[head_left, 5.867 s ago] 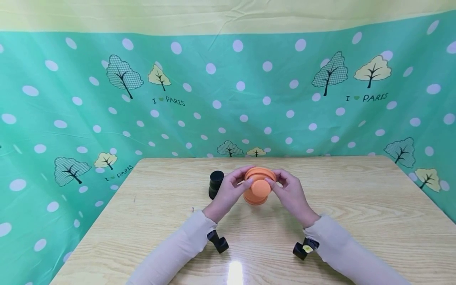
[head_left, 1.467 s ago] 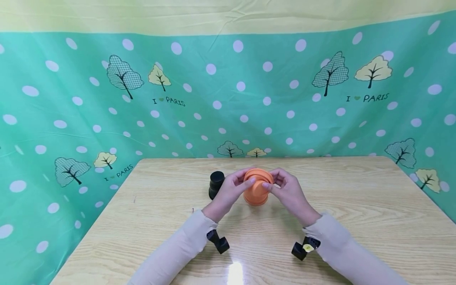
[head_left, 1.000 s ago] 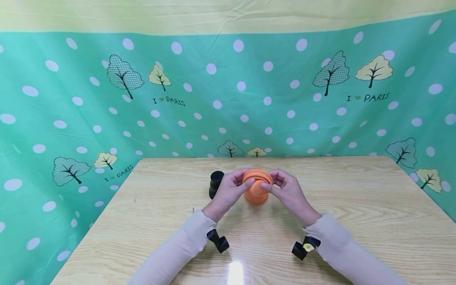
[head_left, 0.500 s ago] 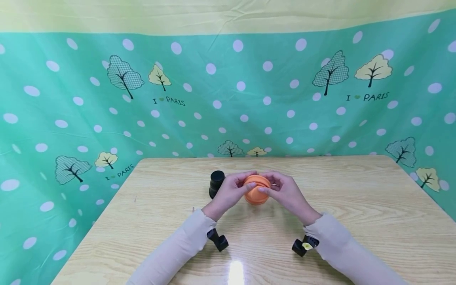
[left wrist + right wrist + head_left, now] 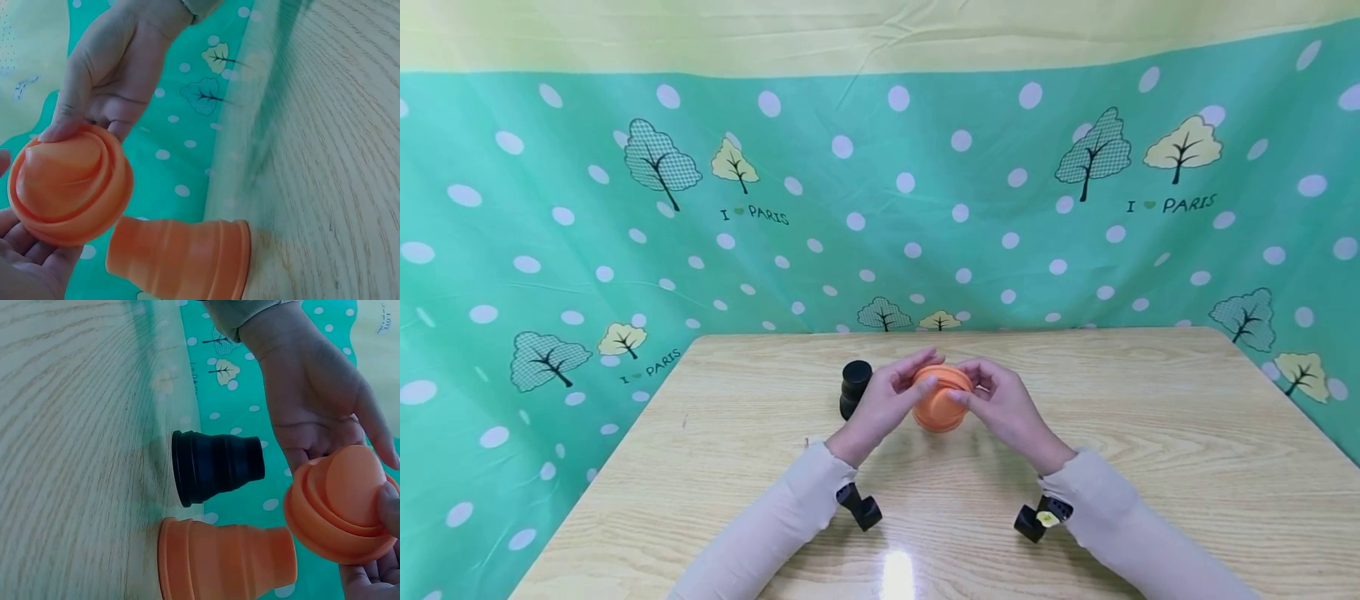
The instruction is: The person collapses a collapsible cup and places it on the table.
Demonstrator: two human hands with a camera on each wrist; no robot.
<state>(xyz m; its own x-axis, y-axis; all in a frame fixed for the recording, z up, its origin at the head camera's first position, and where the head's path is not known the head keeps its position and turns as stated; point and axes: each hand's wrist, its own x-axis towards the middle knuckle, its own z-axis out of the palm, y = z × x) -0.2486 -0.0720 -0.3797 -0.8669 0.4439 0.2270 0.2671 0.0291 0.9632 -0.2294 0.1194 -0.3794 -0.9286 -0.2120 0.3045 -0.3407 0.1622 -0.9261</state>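
Observation:
Both hands hold a small orange collapsible cup (image 5: 75, 181) over the table, partly folded, its rings squashed unevenly and its base tilted. My left hand (image 5: 891, 404) has its fingers along one side of the cup, the thumb close to the base. From the other side, my right hand (image 5: 1007, 408) pinches it, thumb pressing near the folded base. Just beneath, a second orange cup (image 5: 231, 559) stands upside down on the table, largely covered by the held cup in the head view. Next to my left hand is a black cup (image 5: 855, 387), also upside down.
The wooden table (image 5: 1150, 433) runs back to a green dotted curtain (image 5: 820, 167) with printed trees. A black wrist camera hangs below each wrist. Light glares off the table's near middle.
The held cup's base stood out as a round disc in the oldest frame; now it is pushed in and tilted. Since half a second ago, my left fingers have lifted a little.

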